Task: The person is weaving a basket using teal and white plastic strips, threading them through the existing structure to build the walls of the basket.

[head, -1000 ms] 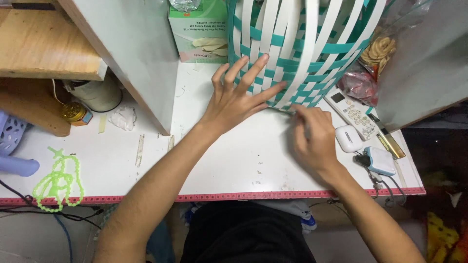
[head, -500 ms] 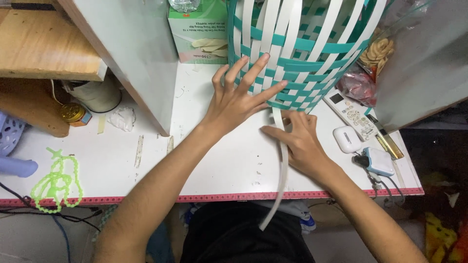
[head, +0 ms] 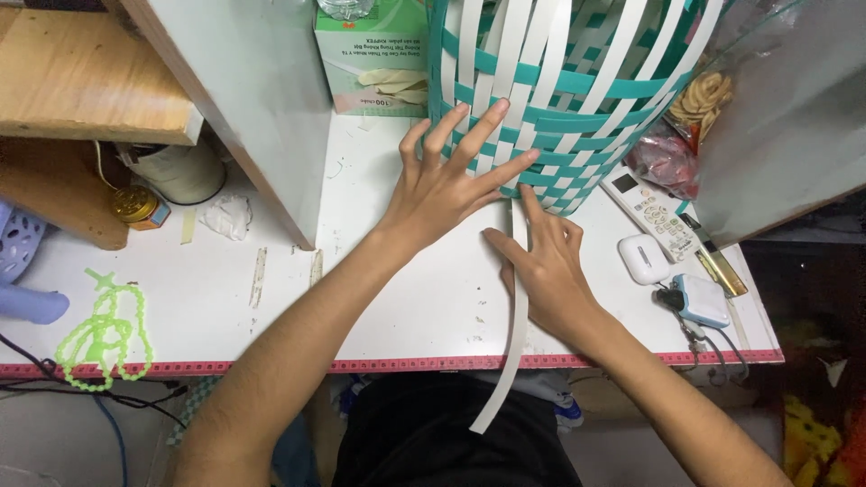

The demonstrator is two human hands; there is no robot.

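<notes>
At the upper centre of the frame, the left hand [head: 442, 185] lies flat with fingers spread against the lower wall of a teal-and-white woven basket [head: 559, 81] standing on the white bench [head: 271, 298]. Just below it, the right hand [head: 546, 271], fingers extended, presses a loose white strip [head: 516, 334] that runs from the basket's base down over the bench edge.

A half-woven basket of teal and white plastic strips [head: 559, 99] stands on the table. One loose white plastic strip [head: 516, 316] trails from its base, hanging over the table edge.
</notes>
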